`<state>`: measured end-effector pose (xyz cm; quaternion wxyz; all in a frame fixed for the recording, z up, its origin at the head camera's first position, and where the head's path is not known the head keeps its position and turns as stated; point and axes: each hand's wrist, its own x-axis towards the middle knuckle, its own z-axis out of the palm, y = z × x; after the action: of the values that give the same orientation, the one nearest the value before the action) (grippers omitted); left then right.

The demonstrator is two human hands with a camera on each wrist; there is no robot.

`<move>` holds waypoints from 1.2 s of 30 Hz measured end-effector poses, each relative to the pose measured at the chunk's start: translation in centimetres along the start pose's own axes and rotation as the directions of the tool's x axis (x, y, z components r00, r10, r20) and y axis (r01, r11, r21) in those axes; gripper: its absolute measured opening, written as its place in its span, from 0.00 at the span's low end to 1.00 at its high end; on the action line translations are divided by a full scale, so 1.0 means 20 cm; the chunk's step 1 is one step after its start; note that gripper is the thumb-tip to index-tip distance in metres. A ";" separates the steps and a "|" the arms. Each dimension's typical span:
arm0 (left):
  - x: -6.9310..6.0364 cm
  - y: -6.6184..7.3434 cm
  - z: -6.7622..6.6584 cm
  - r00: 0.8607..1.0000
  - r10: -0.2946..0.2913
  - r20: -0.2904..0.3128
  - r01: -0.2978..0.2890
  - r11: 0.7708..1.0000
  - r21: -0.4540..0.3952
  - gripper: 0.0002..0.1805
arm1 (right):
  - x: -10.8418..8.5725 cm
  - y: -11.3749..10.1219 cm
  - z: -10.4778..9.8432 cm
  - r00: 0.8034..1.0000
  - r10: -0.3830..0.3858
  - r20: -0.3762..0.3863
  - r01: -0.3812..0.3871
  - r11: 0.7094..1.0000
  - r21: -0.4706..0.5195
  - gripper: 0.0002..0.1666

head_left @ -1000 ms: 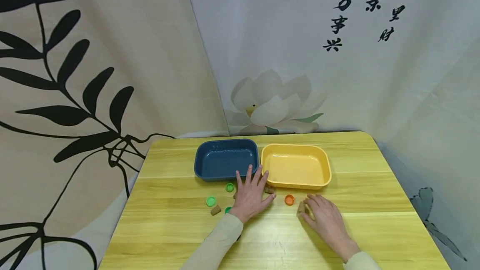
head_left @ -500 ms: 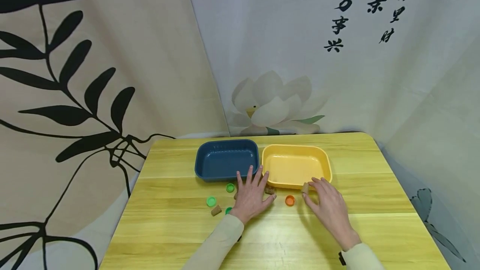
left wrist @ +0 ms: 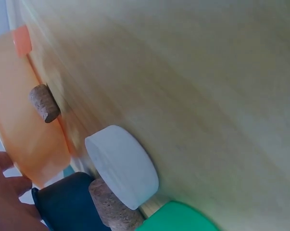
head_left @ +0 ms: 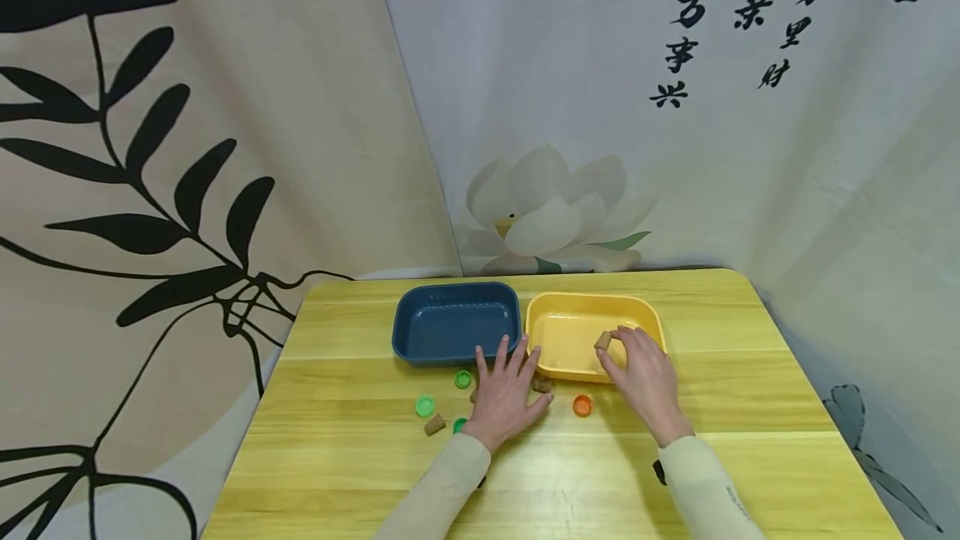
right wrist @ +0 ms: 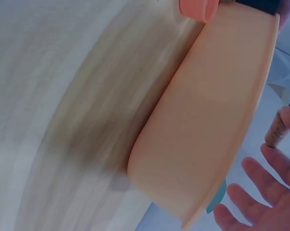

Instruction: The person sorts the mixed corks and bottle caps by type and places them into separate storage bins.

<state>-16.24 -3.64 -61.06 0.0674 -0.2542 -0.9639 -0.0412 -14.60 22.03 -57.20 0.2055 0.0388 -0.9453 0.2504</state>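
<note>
Between the thumb and fingers of my right hand (head_left: 647, 382) a cork (head_left: 603, 341) is pinched, held over the yellow tray (head_left: 577, 375). The right wrist view also shows that cork (right wrist: 276, 131), past the tray's rim. My left hand (head_left: 501, 402) is spread with straight fingers, its fingertips at the near right corner of the blue tray (head_left: 442, 355). Around it lie another cork (head_left: 542, 385) in front of the yellow tray, and a white cap (left wrist: 123, 166) against a cork (left wrist: 113, 207), both seen in the left wrist view.
An orange cap (head_left: 582, 406) lies in front of the yellow tray. Left of my left hand are green caps (head_left: 425, 407) and a cork (head_left: 435, 424). The wooden table (head_left: 750, 407) ends at a printed curtain (head_left: 337, 107) behind the trays.
My right hand has lifted the cork from the table and carried it forward over the yellow tray. The left hand has stayed in place.
</note>
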 end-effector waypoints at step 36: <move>0.00 0.00 -0.02 1.000 -0.010 0.010 0.010 1.000 -0.010 0.43 | 0.12 0.03 0.05 0.983 0.120 0.142 -0.111 0.991 -0.068 0.33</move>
<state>-16.12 -3.63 -60.75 0.0613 -0.2497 -0.9653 -0.0451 -17.25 22.14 -57.24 0.1221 -0.0041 -0.9655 0.2299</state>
